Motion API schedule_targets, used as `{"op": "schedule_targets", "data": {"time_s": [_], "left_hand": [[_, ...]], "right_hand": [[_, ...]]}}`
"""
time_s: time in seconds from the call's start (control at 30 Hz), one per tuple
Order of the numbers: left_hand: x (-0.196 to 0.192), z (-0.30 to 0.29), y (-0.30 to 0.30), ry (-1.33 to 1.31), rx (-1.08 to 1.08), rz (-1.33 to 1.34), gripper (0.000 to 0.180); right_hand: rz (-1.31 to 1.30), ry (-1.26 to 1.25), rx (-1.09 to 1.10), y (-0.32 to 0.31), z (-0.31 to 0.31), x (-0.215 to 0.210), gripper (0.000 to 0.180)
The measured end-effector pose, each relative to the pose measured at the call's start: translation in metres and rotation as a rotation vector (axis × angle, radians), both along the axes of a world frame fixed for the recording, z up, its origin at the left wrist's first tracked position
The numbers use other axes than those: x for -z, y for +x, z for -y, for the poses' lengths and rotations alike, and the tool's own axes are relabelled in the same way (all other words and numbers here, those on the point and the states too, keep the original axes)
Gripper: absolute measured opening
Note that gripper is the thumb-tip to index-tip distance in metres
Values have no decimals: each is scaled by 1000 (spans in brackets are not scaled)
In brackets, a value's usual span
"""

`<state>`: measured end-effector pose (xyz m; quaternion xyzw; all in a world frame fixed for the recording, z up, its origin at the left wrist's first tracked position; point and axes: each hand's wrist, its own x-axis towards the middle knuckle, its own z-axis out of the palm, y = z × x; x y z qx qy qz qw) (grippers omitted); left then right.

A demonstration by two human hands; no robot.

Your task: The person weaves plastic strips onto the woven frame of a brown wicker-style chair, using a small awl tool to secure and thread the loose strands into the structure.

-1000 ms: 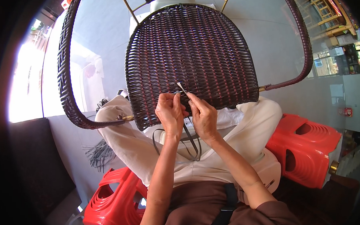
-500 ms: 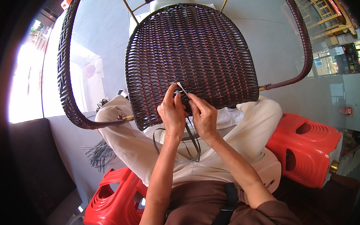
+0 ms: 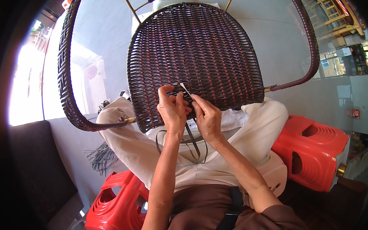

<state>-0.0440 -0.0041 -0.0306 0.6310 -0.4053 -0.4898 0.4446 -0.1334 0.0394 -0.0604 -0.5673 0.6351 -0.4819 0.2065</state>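
A dark brown and reddish woven chair seat lies across in front of me, its near edge by my lap. My right hand pinches a thin flat strip with a pale, shiny end, which slants up-left over the weave. My left hand is beside it at the near edge, index finger and thumb apart, the other fingers curled and partly hidden. From below the hands a dark weaving strip hangs in loops over my lap. Where its upper part runs between the fingers is hidden.
Curved wrapped armrests arch out on both sides of the seat. Red plastic stools stand at right and lower left. A bundle of dark strips lies left of my knee. Bamboo-like frames are at the far right.
My left index finger has lifted away from the strip's pale end and the thumb, and that hand has shifted slightly left. My right hand keeps its pinch nearly in place.
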Motion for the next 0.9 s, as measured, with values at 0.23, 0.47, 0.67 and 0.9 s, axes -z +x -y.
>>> {"op": "schedule_targets", "data": {"time_s": [0.23,0.47,0.67,0.9], "left_hand": [[0,4,-1,-19,3,43,20],[7,-23,12,102,-35,-89,23],[5,-18,14,194,-37,-107,17],[4,-5,6,158,-40,-18,17]], "right_hand": [[9,-19,5,2,1,0,23],[-17,-1,14,-1,1,1,20],[-17,67,-17,0,-1,-6,19],[10,79,-18,0,0,-7,19]]}}
